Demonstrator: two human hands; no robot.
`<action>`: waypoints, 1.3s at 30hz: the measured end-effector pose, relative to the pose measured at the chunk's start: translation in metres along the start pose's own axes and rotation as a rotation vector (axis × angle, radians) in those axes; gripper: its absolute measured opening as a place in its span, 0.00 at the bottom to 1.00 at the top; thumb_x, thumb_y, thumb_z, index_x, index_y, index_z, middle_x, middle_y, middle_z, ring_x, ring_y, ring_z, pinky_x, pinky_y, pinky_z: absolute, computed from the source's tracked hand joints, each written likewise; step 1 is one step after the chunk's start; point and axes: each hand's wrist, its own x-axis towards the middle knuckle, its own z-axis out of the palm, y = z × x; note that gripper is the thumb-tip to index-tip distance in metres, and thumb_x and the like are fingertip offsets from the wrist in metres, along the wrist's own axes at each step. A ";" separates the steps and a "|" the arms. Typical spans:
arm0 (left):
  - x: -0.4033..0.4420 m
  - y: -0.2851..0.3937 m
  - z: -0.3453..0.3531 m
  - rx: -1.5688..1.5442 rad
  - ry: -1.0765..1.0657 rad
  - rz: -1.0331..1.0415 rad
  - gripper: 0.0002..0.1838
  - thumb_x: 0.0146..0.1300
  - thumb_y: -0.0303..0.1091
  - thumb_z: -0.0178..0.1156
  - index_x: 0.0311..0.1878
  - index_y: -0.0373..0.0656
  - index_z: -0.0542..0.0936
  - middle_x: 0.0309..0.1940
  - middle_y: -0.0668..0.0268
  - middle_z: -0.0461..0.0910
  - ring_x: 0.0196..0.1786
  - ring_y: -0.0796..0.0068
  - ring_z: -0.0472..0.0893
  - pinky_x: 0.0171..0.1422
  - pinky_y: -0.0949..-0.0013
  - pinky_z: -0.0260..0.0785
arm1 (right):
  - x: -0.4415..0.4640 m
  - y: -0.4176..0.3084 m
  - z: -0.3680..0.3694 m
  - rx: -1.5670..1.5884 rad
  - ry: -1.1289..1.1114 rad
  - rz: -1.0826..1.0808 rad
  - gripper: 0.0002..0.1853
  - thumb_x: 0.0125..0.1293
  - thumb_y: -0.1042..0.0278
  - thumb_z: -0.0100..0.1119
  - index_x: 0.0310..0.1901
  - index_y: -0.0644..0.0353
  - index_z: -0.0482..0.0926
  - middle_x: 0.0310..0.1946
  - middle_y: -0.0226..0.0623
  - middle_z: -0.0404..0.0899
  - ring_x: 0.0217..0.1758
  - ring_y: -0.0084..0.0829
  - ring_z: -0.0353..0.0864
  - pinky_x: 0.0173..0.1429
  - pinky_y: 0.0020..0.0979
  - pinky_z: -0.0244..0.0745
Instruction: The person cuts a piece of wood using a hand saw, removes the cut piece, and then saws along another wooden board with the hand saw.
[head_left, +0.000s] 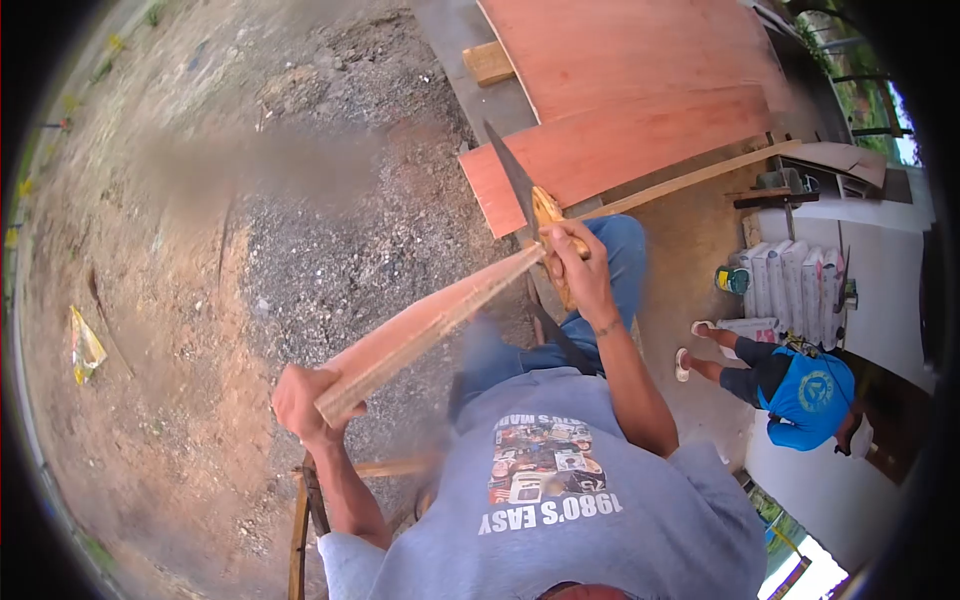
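My left hand (308, 403) is wrapped round the near end of a narrow reddish plywood strip (425, 325), which slants up to the right. At the strip's far end, my right hand (578, 262) grips the yellow wooden handle of a hand saw (515, 178), its dark blade pointing up and left. The strip's far end touches or lies close to my right fingers; whether they hold it too is hard to tell. Beyond the saw lies a reddish plywood piece (640, 150).
A large plywood sheet (640, 50), a wood block (487, 63) and a long batten (690, 180) lie ahead. To the right, a person in a blue shirt (810, 395) stands near stacked bags (798, 285) and a green can (732, 279). Gravel (350, 240) is at left.
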 end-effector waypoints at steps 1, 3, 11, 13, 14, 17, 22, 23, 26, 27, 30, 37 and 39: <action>-0.001 0.011 -0.003 -0.002 0.025 0.017 0.41 0.59 0.79 0.55 0.28 0.42 0.82 0.19 0.68 0.74 0.22 0.73 0.73 0.26 0.66 0.60 | 0.000 -0.001 0.000 -0.052 -0.007 -0.061 0.12 0.77 0.59 0.58 0.43 0.60 0.81 0.21 0.23 0.71 0.20 0.12 0.64 0.23 0.19 0.60; -0.007 0.025 -0.009 -0.032 0.042 0.054 0.39 0.59 0.77 0.58 0.29 0.42 0.83 0.20 0.66 0.77 0.24 0.71 0.77 0.27 0.67 0.64 | -0.008 -0.011 0.001 0.082 -0.053 0.037 0.12 0.77 0.59 0.57 0.39 0.58 0.79 0.20 0.23 0.70 0.19 0.13 0.65 0.22 0.20 0.60; -0.020 0.066 -0.018 -0.058 -0.081 0.341 0.14 0.45 0.28 0.65 0.39 0.43 0.84 0.35 0.68 0.84 0.30 0.71 0.81 0.31 0.69 0.68 | -0.022 0.008 -0.007 0.458 0.179 0.177 0.09 0.73 0.63 0.55 0.36 0.58 0.78 0.33 0.28 0.76 0.37 0.21 0.75 0.45 0.27 0.73; -0.024 0.065 -0.017 -0.074 -0.104 0.384 0.16 0.44 0.29 0.65 0.40 0.43 0.84 0.36 0.68 0.84 0.31 0.72 0.81 0.31 0.70 0.69 | -0.025 0.025 -0.014 0.442 0.180 0.155 0.09 0.73 0.62 0.55 0.37 0.58 0.78 0.34 0.28 0.77 0.38 0.22 0.76 0.45 0.28 0.73; -0.024 0.065 -0.016 -0.081 -0.114 0.410 0.16 0.44 0.29 0.65 0.41 0.43 0.84 0.36 0.68 0.84 0.31 0.72 0.81 0.32 0.70 0.69 | -0.029 0.025 -0.017 0.512 0.181 0.197 0.09 0.73 0.62 0.55 0.38 0.57 0.78 0.34 0.29 0.77 0.38 0.22 0.77 0.46 0.28 0.74; -0.028 0.065 -0.016 -0.107 -0.177 0.447 0.18 0.43 0.29 0.65 0.42 0.45 0.85 0.38 0.69 0.85 0.32 0.74 0.81 0.33 0.71 0.69 | -0.053 0.017 -0.020 0.583 0.209 0.236 0.06 0.71 0.64 0.57 0.39 0.56 0.77 0.34 0.30 0.77 0.39 0.22 0.78 0.46 0.27 0.75; -0.039 0.067 0.000 -0.154 -0.319 0.550 0.08 0.60 0.33 0.63 0.41 0.44 0.86 0.38 0.67 0.87 0.33 0.71 0.83 0.35 0.69 0.72 | -0.067 0.028 -0.033 0.327 0.343 0.089 0.04 0.67 0.71 0.58 0.41 0.57 0.79 0.34 0.29 0.78 0.37 0.20 0.77 0.42 0.25 0.73; -0.035 0.071 0.004 -0.187 -0.323 0.569 0.09 0.60 0.36 0.65 0.42 0.44 0.85 0.39 0.67 0.87 0.35 0.70 0.84 0.36 0.69 0.73 | -0.067 0.036 -0.038 0.349 0.373 0.092 0.04 0.67 0.71 0.58 0.41 0.57 0.79 0.34 0.29 0.78 0.37 0.20 0.77 0.41 0.24 0.72; -0.023 0.083 0.021 -0.260 -0.368 0.548 0.13 0.58 0.41 0.68 0.42 0.44 0.86 0.39 0.67 0.88 0.35 0.68 0.85 0.37 0.66 0.73 | -0.087 0.073 -0.059 0.480 0.524 0.108 0.04 0.67 0.71 0.57 0.41 0.57 0.79 0.33 0.29 0.78 0.34 0.20 0.77 0.37 0.24 0.72; -0.026 0.077 0.034 -0.288 -0.340 0.532 0.21 0.55 0.50 0.71 0.42 0.43 0.86 0.37 0.65 0.88 0.35 0.65 0.85 0.38 0.63 0.74 | -0.094 0.083 -0.063 0.575 0.585 0.120 0.04 0.67 0.71 0.57 0.42 0.58 0.78 0.32 0.30 0.78 0.33 0.20 0.76 0.36 0.24 0.72; -0.021 0.078 0.054 -0.380 -0.330 0.399 0.25 0.55 0.56 0.72 0.41 0.42 0.87 0.34 0.64 0.87 0.34 0.63 0.85 0.38 0.62 0.74 | -0.127 0.118 -0.085 0.615 0.581 0.200 0.06 0.66 0.71 0.57 0.43 0.57 0.79 0.31 0.31 0.77 0.31 0.21 0.76 0.32 0.24 0.70; -0.037 0.094 0.067 -0.494 -0.328 0.048 0.27 0.63 0.55 0.68 0.38 0.33 0.84 0.26 0.61 0.78 0.29 0.65 0.77 0.36 0.65 0.67 | -0.192 0.205 -0.102 0.470 0.568 0.334 0.17 0.65 0.74 0.55 0.56 0.61 0.78 0.26 0.31 0.76 0.23 0.22 0.72 0.27 0.26 0.67; -0.041 0.097 0.065 -0.354 -0.419 0.044 0.23 0.61 0.51 0.70 0.41 0.35 0.84 0.32 0.57 0.82 0.34 0.61 0.80 0.40 0.61 0.70 | -0.249 0.211 -0.092 0.471 0.595 0.375 0.18 0.65 0.74 0.55 0.57 0.61 0.77 0.26 0.31 0.76 0.23 0.21 0.71 0.26 0.27 0.66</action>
